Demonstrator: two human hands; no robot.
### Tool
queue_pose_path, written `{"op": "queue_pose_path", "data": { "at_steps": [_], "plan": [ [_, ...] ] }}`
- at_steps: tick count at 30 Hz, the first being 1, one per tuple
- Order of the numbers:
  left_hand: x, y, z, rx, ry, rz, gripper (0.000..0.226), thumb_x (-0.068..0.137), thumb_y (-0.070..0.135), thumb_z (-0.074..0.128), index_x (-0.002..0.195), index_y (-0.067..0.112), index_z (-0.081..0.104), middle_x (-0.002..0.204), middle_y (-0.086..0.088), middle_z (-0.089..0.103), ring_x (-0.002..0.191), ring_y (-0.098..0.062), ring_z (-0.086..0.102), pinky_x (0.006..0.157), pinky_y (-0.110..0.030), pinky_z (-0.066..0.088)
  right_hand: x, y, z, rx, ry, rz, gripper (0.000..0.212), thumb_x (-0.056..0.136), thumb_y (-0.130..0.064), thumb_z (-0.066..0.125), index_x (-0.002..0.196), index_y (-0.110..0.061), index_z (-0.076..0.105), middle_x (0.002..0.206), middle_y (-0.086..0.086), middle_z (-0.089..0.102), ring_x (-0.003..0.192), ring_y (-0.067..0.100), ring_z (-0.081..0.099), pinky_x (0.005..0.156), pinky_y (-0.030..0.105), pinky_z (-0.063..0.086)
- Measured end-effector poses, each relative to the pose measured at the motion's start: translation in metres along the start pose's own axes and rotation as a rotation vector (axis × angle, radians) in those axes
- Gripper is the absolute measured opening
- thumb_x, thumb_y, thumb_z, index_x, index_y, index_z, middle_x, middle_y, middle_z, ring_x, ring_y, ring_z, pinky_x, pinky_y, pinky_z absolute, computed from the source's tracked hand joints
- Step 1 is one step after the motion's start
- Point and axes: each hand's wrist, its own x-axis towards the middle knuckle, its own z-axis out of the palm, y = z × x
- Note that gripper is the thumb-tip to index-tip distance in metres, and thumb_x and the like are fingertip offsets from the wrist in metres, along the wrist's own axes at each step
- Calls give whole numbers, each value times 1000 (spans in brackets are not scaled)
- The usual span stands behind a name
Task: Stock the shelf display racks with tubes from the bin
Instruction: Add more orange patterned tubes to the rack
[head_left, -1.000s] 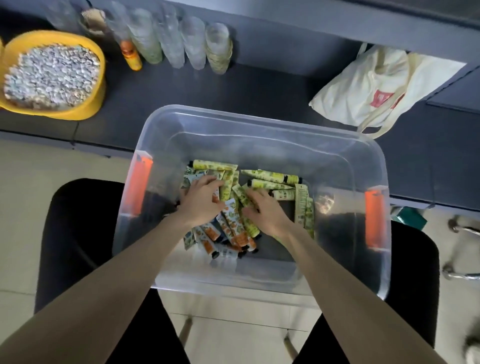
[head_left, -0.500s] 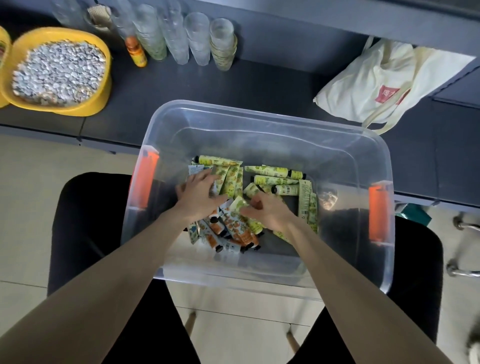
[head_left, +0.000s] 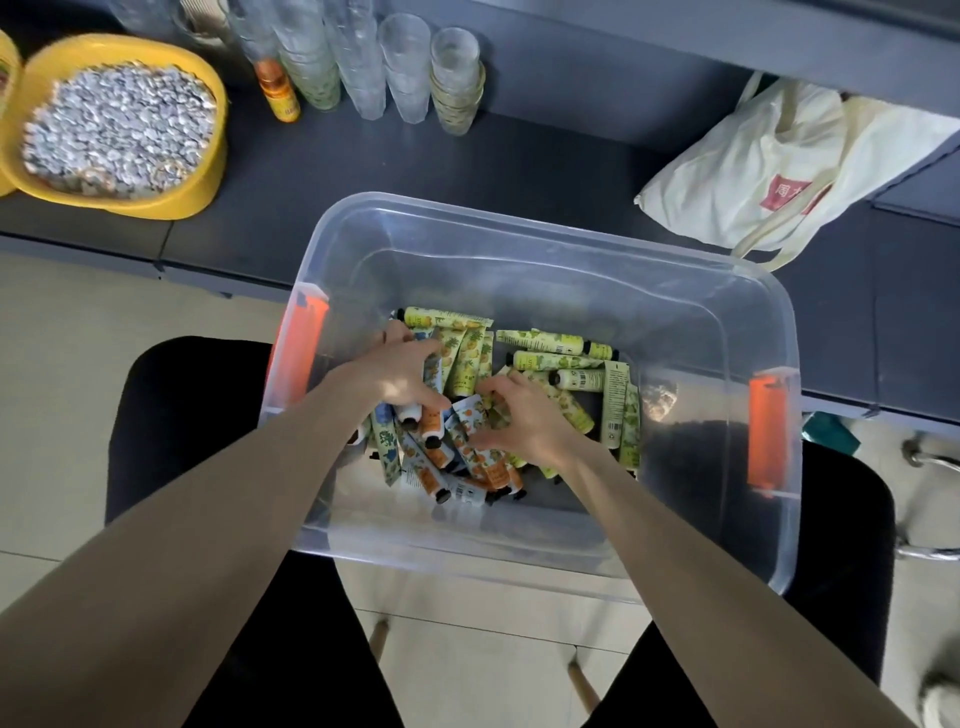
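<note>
Both your hands were down in the clear bin (head_left: 524, 231), and they had closed in on each other since a second back. Back then they lay flatter and further apart on the pile; at this moment they were nearly meeting over the middle, raking the tubes (head_left: 550, 340) together.

Your left hand (head_left: 397, 376) was curled over the blue and orange-printed tubes on its side, fingers hooked round a few of them. Your right hand (head_left: 530, 421) was clawed tight too, thumb and fingers closed on the orange-printed ones in the centre. How many each hand really had, I could not tell.

Every tube was in the bin: the loose green ones lay untouched along the far and right side, and the rest were bunched under your palms. Nothing had come up off the pile yet.

So the gather looked almost done, by my reading, and the lift was the next call. No display rack showed in the head view, only the dark counter (head_left: 519, 161) with a yellow bowl (head_left: 210, 171) and a cloth bag (head_left: 753, 166) beyond the bin.
</note>
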Motion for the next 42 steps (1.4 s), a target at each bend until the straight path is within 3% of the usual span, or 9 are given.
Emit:
{"op": "queue_pose_path", "data": {
  "at_steps": [8, 12, 15, 20, 24, 28, 33, 36, 42],
  "plan": [
    [-4, 1, 5, 14, -10, -19, 97, 63, 58, 73, 138, 14, 30, 136, -13, 42, 121, -32, 44, 101, -44, 40, -6, -5, -2, 164, 10, 121, 50, 71, -19, 82, 99, -12, 41, 73, -5, 45, 63, 12, 42, 54, 25, 32],
    [-16, 11, 16, 82, 230, 37, 77, 62, 58, 74, 118, 14, 46, 119, -8, 53, 115, -30, 47, 104, -45, 31, -20, -1, -29, 291, 49, 149, 52, 72, -14, 79, 116, -12, 51, 104, 1, 62, 92, 17, 58, 77, 23, 46],
    [-33, 22, 14, -24, 318, 112, 51, 66, 48, 76, 95, 14, 50, 87, -2, 60, 87, -24, 58, 80, -35, 37, -34, 0, -50, 219, 134, 134, 56, 75, -19, 78, 125, -7, 57, 122, 6, 61, 108, 21, 58, 99, 32, 43],
    [-71, 48, -25, -194, 440, 276, 25, 72, 28, 77, 73, 14, 56, 68, 4, 51, 66, -16, 49, 62, -29, 34, -71, -16, -110, 134, 270, 58, 19, 78, -22, 75, 92, -12, 69, 79, 0, 62, 68, 0, 49, 62, 8, 34],
    [-109, 78, -74, -355, 506, 435, 14, 76, 7, 72, 71, 13, 61, 62, -2, 59, 56, -19, 57, 59, -29, 40, -113, -49, -172, 62, 404, -24, 19, 78, -12, 71, 75, 6, 64, 56, 6, 46, 47, 3, 41, 49, 18, 29],
    [-162, 114, -130, -225, 649, 576, 6, 82, 4, 66, 87, 5, 67, 69, -9, 64, 52, -2, 53, 59, -22, 40, -152, -86, -234, -36, 553, -130, 9, 76, -6, 73, 81, 2, 71, 68, 11, 60, 55, 3, 47, 51, 12, 34],
    [-206, 153, -193, -167, 793, 656, 11, 83, 6, 65, 94, 4, 67, 85, -17, 69, 77, -25, 66, 76, -30, 54, -189, -137, -306, -208, 672, -188, 22, 75, -8, 75, 63, -18, 59, 57, -1, 47, 50, 7, 40, 48, 17, 30],
    [-227, 176, -226, -133, 914, 682, 10, 81, 8, 68, 90, 5, 70, 82, -14, 71, 76, -22, 64, 77, -26, 50, -200, -161, -342, -270, 753, -190, 9, 74, -11, 76, 79, -12, 70, 76, 7, 65, 63, 11, 58, 57, 27, 40],
    [-227, 220, -284, -154, 966, 711, 9, 82, 6, 68, 88, -1, 67, 76, -17, 69, 61, -18, 63, 70, -26, 55, -189, -190, -404, -363, 854, -163, 21, 79, -11, 72, 100, -8, 72, 98, 11, 71, 87, 18, 59, 74, 18, 39]
  ]
}}
